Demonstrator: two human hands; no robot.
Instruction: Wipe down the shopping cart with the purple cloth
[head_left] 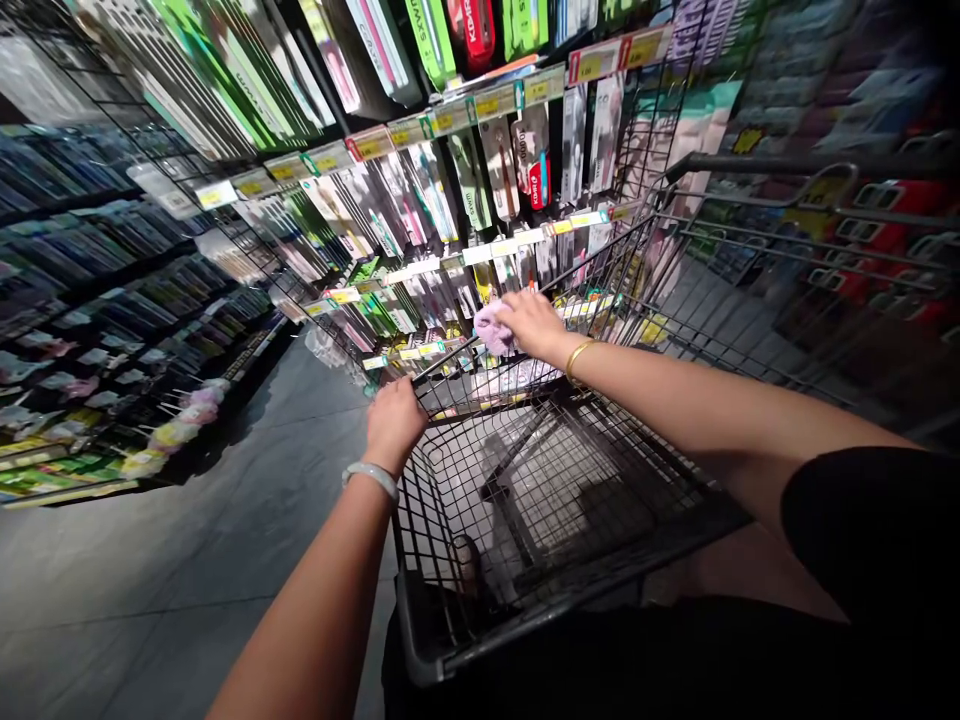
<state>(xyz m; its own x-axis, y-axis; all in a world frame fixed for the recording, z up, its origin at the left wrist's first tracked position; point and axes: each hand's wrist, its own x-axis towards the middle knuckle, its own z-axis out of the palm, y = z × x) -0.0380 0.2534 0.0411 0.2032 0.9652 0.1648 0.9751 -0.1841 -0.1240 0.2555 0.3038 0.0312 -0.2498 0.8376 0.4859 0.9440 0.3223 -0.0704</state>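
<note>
A black wire shopping cart [555, 480] stands right in front of me, its mesh basket showing the floor through it. My left hand [395, 415], with a pale bangle at the wrist, is closed round the cart's rim at the left corner. Farther along the same rim, my right hand [534, 325] presses a folded pink cloth [494, 327] against the top rail, fingers closed over it. A gold bangle circles the right wrist. The right palm and the rail beneath the cloth are hidden.
Beyond the cart rises a shelf rack [450, 120] hung with packaged toothbrushes and price strips. Another stocked shelf [97, 300] runs along the left, across a grey floor aisle [217, 530]. Red goods [885, 230] hang blurred at the right.
</note>
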